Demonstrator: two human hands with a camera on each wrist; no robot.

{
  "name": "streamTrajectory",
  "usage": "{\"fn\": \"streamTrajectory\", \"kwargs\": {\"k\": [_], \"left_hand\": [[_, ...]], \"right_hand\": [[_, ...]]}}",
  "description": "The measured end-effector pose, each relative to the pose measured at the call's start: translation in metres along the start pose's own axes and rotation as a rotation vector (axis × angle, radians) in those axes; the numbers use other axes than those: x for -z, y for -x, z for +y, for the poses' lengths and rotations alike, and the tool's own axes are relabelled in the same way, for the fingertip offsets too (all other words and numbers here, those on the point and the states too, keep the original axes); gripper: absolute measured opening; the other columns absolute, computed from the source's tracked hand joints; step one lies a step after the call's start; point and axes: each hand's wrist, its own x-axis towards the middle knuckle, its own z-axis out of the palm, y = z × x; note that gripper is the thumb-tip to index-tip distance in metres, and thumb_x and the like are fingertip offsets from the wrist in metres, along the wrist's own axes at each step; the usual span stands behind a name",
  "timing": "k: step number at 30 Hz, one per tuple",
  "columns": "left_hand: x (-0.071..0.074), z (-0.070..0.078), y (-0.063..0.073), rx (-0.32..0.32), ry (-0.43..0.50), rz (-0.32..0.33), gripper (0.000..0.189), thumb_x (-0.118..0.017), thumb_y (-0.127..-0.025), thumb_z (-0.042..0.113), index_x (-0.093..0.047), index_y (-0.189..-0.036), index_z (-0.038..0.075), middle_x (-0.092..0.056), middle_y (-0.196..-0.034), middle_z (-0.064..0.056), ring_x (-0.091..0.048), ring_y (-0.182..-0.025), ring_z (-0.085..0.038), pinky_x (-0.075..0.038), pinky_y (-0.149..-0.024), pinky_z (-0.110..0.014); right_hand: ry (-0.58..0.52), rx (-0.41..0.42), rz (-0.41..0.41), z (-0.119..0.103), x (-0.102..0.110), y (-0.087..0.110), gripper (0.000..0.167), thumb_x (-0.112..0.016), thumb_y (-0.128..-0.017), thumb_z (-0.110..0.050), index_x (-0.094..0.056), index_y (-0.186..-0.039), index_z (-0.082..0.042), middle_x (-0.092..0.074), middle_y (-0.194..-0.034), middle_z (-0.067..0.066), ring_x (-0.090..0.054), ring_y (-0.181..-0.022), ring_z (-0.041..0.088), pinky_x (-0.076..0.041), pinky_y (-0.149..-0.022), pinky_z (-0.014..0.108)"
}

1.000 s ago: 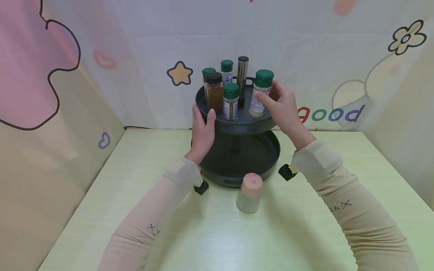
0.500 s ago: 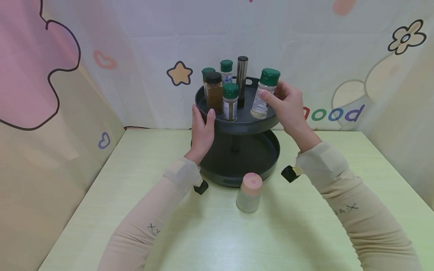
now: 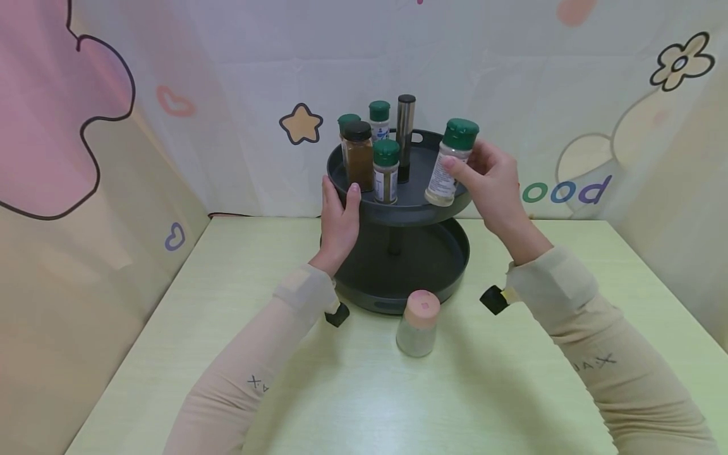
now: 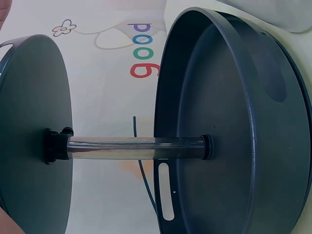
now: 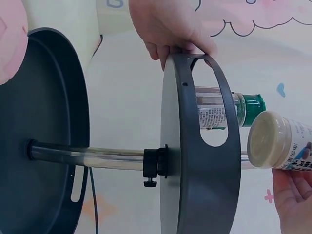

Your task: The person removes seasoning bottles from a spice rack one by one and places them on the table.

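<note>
At the right front of the upper tray, my right hand (image 3: 495,183) pinches a spice jar (image 3: 445,174) with a green cap and whitish contents. The jar leans, its cap toward the right, and in the right wrist view its base hangs over the tray's rim. My left hand (image 3: 340,224) grips the left side of the upper tray (image 3: 392,215) of a black two-tier rack, its thumb at the rim and other fingers lower. On that tray stand several containers: a brown spice jar (image 3: 359,161) with a black lid, green-capped jars (image 3: 386,177) and a slim silver-and-black cylinder (image 3: 405,136).
The rack's lower tray (image 3: 398,303) rests on the pale table (image 3: 216,328), joined to the upper one by a metal post (image 4: 136,147). In front of it stands a clear jar (image 3: 417,338) with a pink lid. A printed cloth backdrop (image 3: 256,95) hangs behind.
My right hand has lifted the green-capped spice jar off the upper tray, moved it right and toward me, and tilted it. The left hand stays at the rim.
</note>
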Motion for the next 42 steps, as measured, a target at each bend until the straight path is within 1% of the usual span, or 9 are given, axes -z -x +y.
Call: {"fn": "streamTrajectory", "kwargs": {"k": [3, 9, 13, 16, 20, 23, 28, 33, 42], "left_hand": [[0.000, 0.000, 0.000, -0.003, 0.002, 0.000, 0.078, -0.034, -0.088, 0.054, 0.005, -0.143, 0.015, 0.005, -0.150, 0.006, 0.000, -0.138, -0.013, -0.010, -0.111, -0.036], [0.000, 0.000, 0.000, -0.008, 0.005, -0.001, 0.078, -0.033, -0.087, 0.055, 0.006, -0.143, 0.015, 0.006, -0.150, 0.006, 0.000, -0.138, -0.012, -0.010, -0.111, -0.035], [0.000, 0.000, 0.000, -0.008, 0.011, 0.000, 0.079, -0.033, -0.087, 0.056, 0.006, -0.143, 0.016, 0.006, -0.150, 0.007, 0.000, -0.138, -0.012, -0.010, -0.111, -0.035], [0.000, -0.001, 0.000, -0.003, 0.011, 0.001, 0.079, -0.033, -0.087, 0.057, 0.006, -0.143, 0.017, 0.006, -0.150, 0.008, 0.000, -0.138, -0.012, -0.010, -0.111, -0.035], [0.000, -0.001, 0.000, -0.001, 0.010, 0.001, 0.079, -0.033, -0.086, 0.057, 0.006, -0.143, 0.017, 0.006, -0.150, 0.008, 0.000, -0.138, -0.011, -0.010, -0.111, -0.034], [0.000, -0.001, 0.000, 0.002, 0.007, -0.001, 0.079, -0.033, -0.086, 0.057, 0.007, -0.143, 0.019, 0.006, -0.150, 0.009, 0.000, -0.138, -0.011, -0.010, -0.111, -0.033], [0.000, -0.001, 0.000, 0.005, 0.003, -0.002, 0.079, -0.033, -0.086, 0.058, 0.007, -0.143, 0.019, 0.006, -0.150, 0.009, 0.001, -0.138, -0.011, -0.009, -0.111, -0.034], [0.000, -0.001, 0.000, 0.002, 0.006, -0.003, 0.079, -0.033, -0.086, 0.057, 0.007, -0.143, 0.018, 0.006, -0.150, 0.008, 0.001, -0.138, -0.011, -0.009, -0.111, -0.034], [0.000, -0.002, -0.001, -0.005, 0.006, 0.000, 0.079, -0.034, -0.087, 0.056, 0.005, -0.143, 0.015, 0.005, -0.150, 0.006, 0.000, -0.138, -0.012, -0.010, -0.111, -0.035]], "right_hand": [[-0.004, 0.009, -0.004, 0.000, 0.002, 0.003, 0.044, -0.059, -0.083, -0.028, -0.050, -0.120, -0.005, -0.057, -0.107, 0.006, -0.049, -0.090, 0.013, -0.042, -0.086, 0.032], [0.004, 0.018, -0.012, 0.002, 0.007, 0.010, 0.044, -0.059, -0.083, -0.028, -0.050, -0.121, -0.006, -0.057, -0.108, 0.004, -0.050, -0.090, 0.013, -0.043, -0.088, 0.034], [0.004, 0.036, -0.031, 0.004, 0.010, 0.014, 0.042, -0.058, -0.084, -0.025, -0.050, -0.120, -0.004, -0.058, -0.103, 0.000, -0.050, -0.088, 0.013, -0.043, -0.082, 0.028], [-0.003, 0.048, -0.055, 0.005, 0.014, 0.017, 0.040, -0.058, -0.084, -0.022, -0.051, -0.119, -0.003, -0.058, -0.096, -0.006, -0.050, -0.084, 0.012, -0.042, -0.077, 0.023], [0.012, 0.056, -0.088, 0.006, 0.018, 0.021, 0.038, -0.058, -0.085, -0.020, -0.051, -0.118, -0.002, -0.056, -0.090, -0.011, -0.048, -0.080, 0.012, -0.041, -0.073, 0.023], [0.038, 0.059, -0.106, 0.007, 0.020, 0.024, 0.038, -0.057, -0.085, -0.020, -0.051, -0.118, -0.001, -0.056, -0.089, -0.011, -0.047, -0.078, 0.013, -0.040, -0.071, 0.024], [0.066, 0.058, -0.131, 0.011, 0.025, 0.027, 0.038, -0.056, -0.085, -0.019, -0.049, -0.118, -0.001, -0.056, -0.091, -0.011, -0.048, -0.079, 0.013, -0.042, -0.071, 0.024], [0.075, 0.031, -0.139, 0.016, 0.029, 0.030, 0.038, -0.057, -0.084, -0.018, -0.049, -0.118, -0.002, -0.056, -0.093, -0.012, -0.051, -0.081, 0.011, -0.045, -0.073, 0.021], [0.126, 0.000, -0.191, 0.021, 0.035, 0.036, 0.040, -0.057, -0.084, -0.016, -0.048, -0.120, 0.000, -0.056, -0.095, -0.013, -0.053, -0.084, 0.009, -0.044, -0.076, 0.020]]}}
